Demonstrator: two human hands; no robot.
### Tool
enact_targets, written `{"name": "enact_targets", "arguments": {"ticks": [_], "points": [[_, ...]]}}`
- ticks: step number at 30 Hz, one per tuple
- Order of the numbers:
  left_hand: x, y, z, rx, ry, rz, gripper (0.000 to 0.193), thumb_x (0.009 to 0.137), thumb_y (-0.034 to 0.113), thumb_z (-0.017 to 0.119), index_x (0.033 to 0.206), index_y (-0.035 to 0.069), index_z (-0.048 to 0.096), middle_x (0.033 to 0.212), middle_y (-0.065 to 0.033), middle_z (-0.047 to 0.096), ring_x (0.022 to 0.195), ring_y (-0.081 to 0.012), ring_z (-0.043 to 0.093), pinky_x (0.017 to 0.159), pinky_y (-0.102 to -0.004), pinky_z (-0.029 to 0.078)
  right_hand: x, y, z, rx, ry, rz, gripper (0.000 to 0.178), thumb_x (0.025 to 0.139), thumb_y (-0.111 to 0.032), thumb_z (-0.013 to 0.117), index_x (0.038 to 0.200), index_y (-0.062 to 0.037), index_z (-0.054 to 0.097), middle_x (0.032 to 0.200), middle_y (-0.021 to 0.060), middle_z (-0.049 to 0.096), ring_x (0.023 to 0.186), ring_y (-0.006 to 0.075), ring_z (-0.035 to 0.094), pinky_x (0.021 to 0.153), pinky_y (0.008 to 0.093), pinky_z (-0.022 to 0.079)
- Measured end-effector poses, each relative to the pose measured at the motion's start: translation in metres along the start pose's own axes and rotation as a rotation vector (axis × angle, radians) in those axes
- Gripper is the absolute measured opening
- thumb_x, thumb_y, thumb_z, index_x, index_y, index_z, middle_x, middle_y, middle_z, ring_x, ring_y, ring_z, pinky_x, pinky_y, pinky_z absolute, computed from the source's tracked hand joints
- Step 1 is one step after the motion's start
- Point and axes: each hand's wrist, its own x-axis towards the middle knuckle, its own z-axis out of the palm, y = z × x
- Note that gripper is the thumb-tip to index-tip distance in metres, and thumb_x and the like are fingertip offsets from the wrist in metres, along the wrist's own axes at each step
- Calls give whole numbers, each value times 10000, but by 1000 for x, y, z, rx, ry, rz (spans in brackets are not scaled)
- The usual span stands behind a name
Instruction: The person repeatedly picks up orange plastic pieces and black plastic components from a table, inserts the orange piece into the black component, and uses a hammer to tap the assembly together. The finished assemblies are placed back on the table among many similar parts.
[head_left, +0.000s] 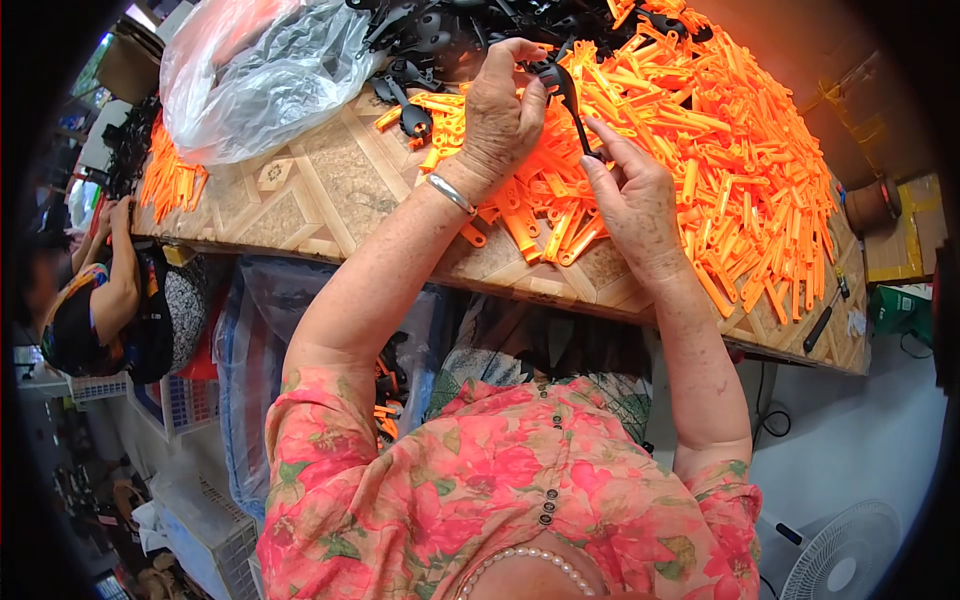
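Observation:
Over the table [310,195], my left hand [500,115] pinches the wider upper end of a long, slightly curved black plastic part [568,92]. My right hand [637,195] has its thumb and forefinger closed about the part's thin lower end. Below and right of both hands spreads a big heap of orange plastic pieces [745,170], handle-like strips with small holes. More black plastic parts [430,40] are piled beyond my left hand, and a single black part [415,120] lies left of my wrist. Exactly what kind of part I hold is not clear.
A clear plastic bag [265,85] lies at the far left, beside a smaller orange pile [172,175]. A black-handled tool [825,322] rests near the right table edge. Another person [120,290] sits at left. A lined sack [260,350] hangs below the table; a fan [845,555] stands lower right.

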Motion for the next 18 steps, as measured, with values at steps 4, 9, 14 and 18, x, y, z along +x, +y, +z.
{"name": "enact_targets", "arguments": {"ticks": [4, 9, 14, 18], "points": [[2, -8, -1, 147, 7, 101, 234, 895, -49, 541, 1119, 6, 582, 1038, -97, 665, 890, -156, 682, 762, -256, 547, -5, 0, -1, 44, 62, 17, 381, 870, -57, 656, 1248, -30, 622, 809, 63, 620, 569, 103, 543, 578, 248, 473], [2, 25, -17, 14, -212, -49, 265, 891, 8, 581, 1154, -18, 604, 1020, -93, 687, 922, -152, 675, 809, -273, 539, -14, -5, -8, 36, 169, -124, 366, 861, -17, 663, 1225, -36, 626, 880, 77, 617, 608, 126, 568, 568, 253, 483], [-5, 78, -30, -592, -510, -633, 278, 906, 104, 649, 1143, -41, 649, 1011, -88, 700, 897, -144, 674, 819, -282, 567, -22, -15, -11, 33, 172, -186, 357, 850, -11, 672, 1203, -47, 629, 916, 99, 631, 675, 169, 617, 605, 292, 511], [-30, 90, -33, -597, -396, -731, 259, 959, 175, 620, 1112, -31, 659, 1015, -125, 699, 917, -161, 689, 759, -275, 595, -34, -20, -16, -14, 56, -244, 359, 828, -63, 709, 1178, -55, 631, 937, 116, 634, 760, 258, 636, 667, 344, 521]]}}
